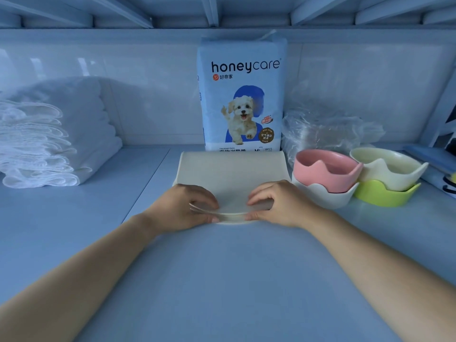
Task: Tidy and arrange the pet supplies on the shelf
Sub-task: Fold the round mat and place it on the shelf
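1. As it lay on the shelf (74,218) straight ahead, the folded cream pad (232,174) sat just before the honeycare training-pad pack (243,95).
2. Left hand (182,208) and right hand (281,206) pinched its layered near edge, equally close.
3. Its fold faced away.

The honeycare pack (243,95) has its lowest print hidden behind the folded pad (232,174), whose near corners lie under the left hand (182,206) and right hand (278,203). The white stack (49,144) runs off the left edge. At the right edge a blue thing (429,159) and a black-and-white one (450,186) are cut off and cannot be identified. The white bowl (325,196) and green bowl (385,196) are mostly covered by the pink bowl (325,169) and cream bowl (387,166) nested in them.
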